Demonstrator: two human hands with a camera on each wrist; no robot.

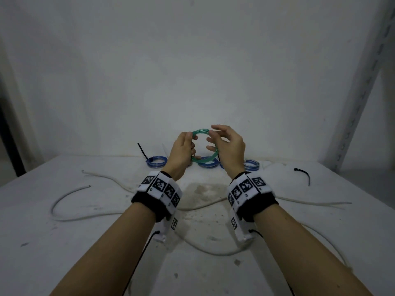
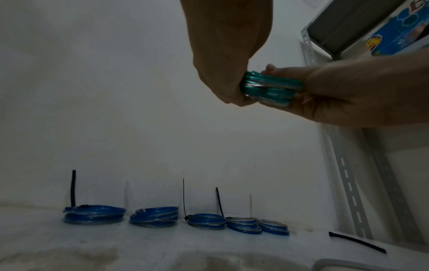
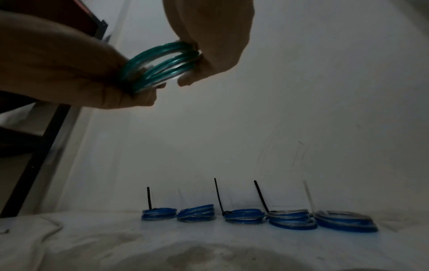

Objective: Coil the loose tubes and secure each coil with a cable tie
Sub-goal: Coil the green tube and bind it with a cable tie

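A green tube coil point(image 1: 202, 132) of several turns is held upright in the air above the table, between both hands. My left hand point(image 1: 188, 144) grips its left side with curled fingers. My right hand point(image 1: 215, 139) pinches the right side between thumb and fingers, with the other fingers spread loosely. In the left wrist view the green coil point(image 2: 271, 86) is squeezed between the two hands. In the right wrist view the green coil point(image 3: 162, 62) shows its stacked turns. No cable tie is visible on it.
Several blue coils point(image 1: 157, 162) with upright cable-tie tails stand in a row by the back wall. Loose white tubes point(image 1: 70, 197) snake over the white table point(image 1: 64, 253). A loose black cable tie point(image 1: 303, 175) lies at the right, near a metal shelf upright point(image 1: 363, 82).
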